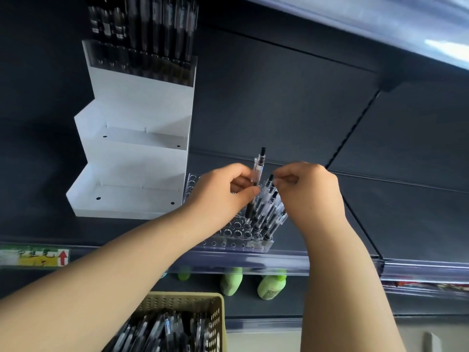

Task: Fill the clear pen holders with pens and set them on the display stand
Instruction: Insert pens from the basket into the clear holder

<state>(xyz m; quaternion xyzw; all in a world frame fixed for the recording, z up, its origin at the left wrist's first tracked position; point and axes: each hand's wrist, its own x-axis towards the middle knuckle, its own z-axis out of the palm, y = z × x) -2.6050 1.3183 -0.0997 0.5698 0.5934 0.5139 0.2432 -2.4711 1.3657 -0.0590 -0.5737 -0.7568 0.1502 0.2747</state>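
Note:
A clear pen holder (236, 235) with many round holes lies on the dark shelf, several black pens (269, 214) standing in its right end. My left hand (218, 194) grips one clear black-tipped pen (258, 168) upright over the holder. Fingers of my right hand (312, 191) pinch the top of a pen standing in the holder. To the left stands the white stepped display stand (132, 153); its top tier carries a clear holder full of black pens (142, 41), and its two lower tiers hold nothing.
A tan perforated basket (182, 323) full of loose pens sits below, near my left forearm. Green bottles (271, 285) stand on the lower shelf. A clear price rail (253, 260) runs along the shelf's front edge, and an upper shelf overhangs at top right.

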